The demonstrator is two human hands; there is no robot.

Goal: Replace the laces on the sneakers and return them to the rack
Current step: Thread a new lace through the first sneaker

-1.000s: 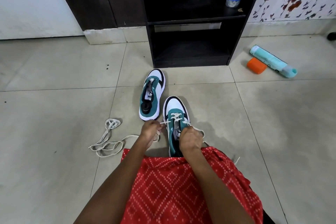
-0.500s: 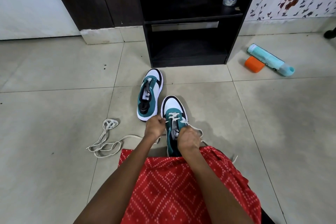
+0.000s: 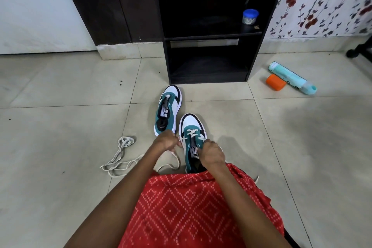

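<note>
Two teal, white and black sneakers stand on the tiled floor. The near sneaker (image 3: 191, 125) has a cream lace (image 3: 191, 132) crossed through its front eyelets. My left hand (image 3: 166, 143) pinches one lace end at the shoe's left side. My right hand (image 3: 212, 154) grips the other end over the tongue. The far sneaker (image 3: 169, 106) has no lace and sits just in front of the black rack (image 3: 209, 60). A second cream lace (image 3: 120, 157) lies loose on the floor to the left.
A blue-lidded jar (image 3: 250, 16) sits on the rack's middle shelf. An orange cap (image 3: 275, 82) and a pale green bottle (image 3: 291, 77) lie on the floor to the right. My red patterned clothing (image 3: 191, 207) covers the near sneaker's heel.
My left hand has shifted slightly along the lace beside the shoe, and the view has tilted down a little. The right hand stays on the near sneaker.
</note>
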